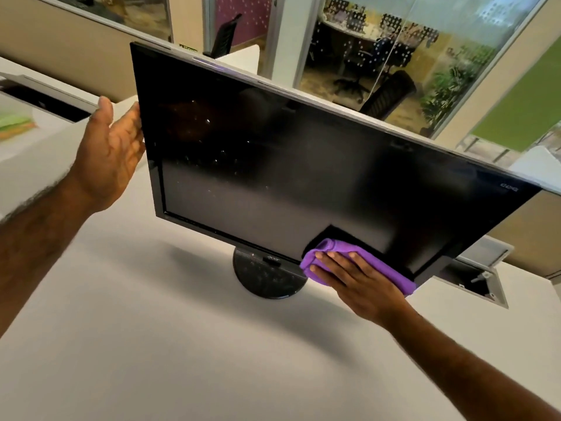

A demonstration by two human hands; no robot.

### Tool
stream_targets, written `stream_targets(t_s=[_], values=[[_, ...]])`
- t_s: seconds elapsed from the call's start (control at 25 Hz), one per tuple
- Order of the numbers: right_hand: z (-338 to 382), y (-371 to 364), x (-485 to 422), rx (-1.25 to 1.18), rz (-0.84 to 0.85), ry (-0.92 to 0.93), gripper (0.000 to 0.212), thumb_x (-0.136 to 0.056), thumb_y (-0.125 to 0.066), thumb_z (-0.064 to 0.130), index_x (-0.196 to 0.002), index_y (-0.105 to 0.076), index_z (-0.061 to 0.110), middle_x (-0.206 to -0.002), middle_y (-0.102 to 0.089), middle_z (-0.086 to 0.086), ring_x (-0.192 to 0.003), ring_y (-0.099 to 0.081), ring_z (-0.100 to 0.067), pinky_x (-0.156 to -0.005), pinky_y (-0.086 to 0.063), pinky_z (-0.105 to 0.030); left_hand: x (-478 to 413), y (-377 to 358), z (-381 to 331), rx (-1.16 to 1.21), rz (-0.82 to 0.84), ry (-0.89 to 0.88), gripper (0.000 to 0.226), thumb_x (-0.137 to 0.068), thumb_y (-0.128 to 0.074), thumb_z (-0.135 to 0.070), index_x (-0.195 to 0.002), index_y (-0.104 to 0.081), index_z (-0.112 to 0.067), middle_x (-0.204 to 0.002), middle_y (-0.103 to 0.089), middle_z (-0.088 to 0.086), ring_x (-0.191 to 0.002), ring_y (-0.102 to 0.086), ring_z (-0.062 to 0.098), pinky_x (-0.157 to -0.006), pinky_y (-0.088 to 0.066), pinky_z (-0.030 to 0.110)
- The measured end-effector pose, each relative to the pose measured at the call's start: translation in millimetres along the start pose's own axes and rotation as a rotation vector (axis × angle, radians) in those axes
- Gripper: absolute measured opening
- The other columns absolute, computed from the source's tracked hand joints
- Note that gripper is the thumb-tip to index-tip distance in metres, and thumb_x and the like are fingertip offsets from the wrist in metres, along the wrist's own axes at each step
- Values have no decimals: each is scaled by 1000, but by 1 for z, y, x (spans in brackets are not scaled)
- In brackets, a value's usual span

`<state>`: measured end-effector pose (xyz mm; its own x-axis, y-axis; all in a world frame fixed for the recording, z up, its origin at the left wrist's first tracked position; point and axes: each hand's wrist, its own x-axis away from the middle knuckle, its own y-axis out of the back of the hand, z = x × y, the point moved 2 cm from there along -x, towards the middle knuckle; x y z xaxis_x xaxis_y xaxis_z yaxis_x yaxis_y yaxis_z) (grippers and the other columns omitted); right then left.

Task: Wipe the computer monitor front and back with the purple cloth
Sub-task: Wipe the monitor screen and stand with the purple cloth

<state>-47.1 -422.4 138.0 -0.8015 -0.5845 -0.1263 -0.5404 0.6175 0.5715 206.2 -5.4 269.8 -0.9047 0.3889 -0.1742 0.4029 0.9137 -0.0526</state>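
A black computer monitor (288, 165) stands on a round black base (267, 276) on the white desk, its dark screen facing me. My right hand (361, 282) lies flat on the folded purple cloth (382, 268) and presses it against the bottom edge of the screen, right of the base. My left hand (110, 156) is spread open at the monitor's left edge, palm toward the bezel, with its fingers reaching behind the edge and hidden there.
The white desk (182, 344) stretches toward me. An open cable hatch (476, 278) sits behind the monitor at the right, another (39, 98) at the far left. Glass partitions and office chairs (391, 92) stand beyond the desk.
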Motion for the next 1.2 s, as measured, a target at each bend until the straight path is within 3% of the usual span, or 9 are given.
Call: stream_targets(t_s=[0.12,0.24,0.36,0.44,0.52,0.72,0.88,1.08,1.2], values=[[-34,15,17,1,-58,-104,76,-95,-60,27,-161,-24,16,-168,-16,-13,-155,-13,-35,-124,-11,-50,0,-1,-2,-7,-4,2,80,-95,-13,-76,-161,-26,-32,-160,-39,-19,-149,-34,7,-124,-21,39],[-75,35,-1,-34,-210,-356,63,-99,-58,40,-156,-38,20,-165,-27,-11,-152,-25,-31,-123,-17,-52,3,0,-4,-17,22,0,111,-69,-40,-94,-160,-27,-33,-159,-40,-19,-149,-35,7,-116,-31,39],[-83,42,-35,-56,-266,-418,64,-101,-54,49,-156,-37,20,-164,-29,-12,-152,-26,-31,-122,-18,-53,2,0,-3,-15,20,-18,98,-80,-31,-88,-160,-28,-31,-159,-40,-18,-149,-36,8,-118,-30,44],[-65,41,-51,-78,-273,-375,62,-103,-51,44,-158,-34,20,-164,-30,-10,-151,-28,-30,-122,-22,-51,-4,3,2,1,-26,-7,76,-97,-12,-73,-160,-30,-33,-158,-42,-19,-148,-36,9,-121,-25,47],[-39,32,-52,-77,-229,-280,62,-104,-49,37,-159,-29,18,-165,-26,-10,-152,-26,-30,-123,-20,-50,-12,9,10,17,-73,26,70,-102,-2,-64,-157,-35,-36,-154,-46,-21,-147,-39,9,-120,-25,48],[-16,9,2,31,-72,-113,73,-98,-56,30,-161,-22,14,-168,-14,-15,-155,-11,-37,-124,-13,-51,-25,21,22,72,-149,80,65,-103,-11,-66,-148,-50,-40,-147,-55,-21,-141,-45,11,-115,-26,49],[-55,26,29,-35,-208,-424,67,-95,-65,36,-154,-41,16,-163,-33,-12,-150,-31,-32,-122,-22,-52,-23,22,23,82,-99,56,66,-102,-13,-67,-151,-46,-38,-153,-49,-18,-145,-40,13,-114,-24,56],[-99,39,0,-39,-228,-689,70,-101,-54,50,-156,-35,13,-167,-16,-17,-155,-13,-36,-124,-9,-56,-14,12,10,66,-114,68,81,-84,-30,-75,-154,-41,-37,-149,-52,-22,-141,-46,6,-115,-31,47],[-87,41,-36,-65,-249,-670,70,-101,-52,51,-157,-33,13,-166,-14,-17,-155,-11,-34,-125,-11,-54,-5,6,4,58,-43,28,88,-82,-32,-74,-159,-31,-31,-156,-45,-18,-147,-39,8,-117,-30,49]])
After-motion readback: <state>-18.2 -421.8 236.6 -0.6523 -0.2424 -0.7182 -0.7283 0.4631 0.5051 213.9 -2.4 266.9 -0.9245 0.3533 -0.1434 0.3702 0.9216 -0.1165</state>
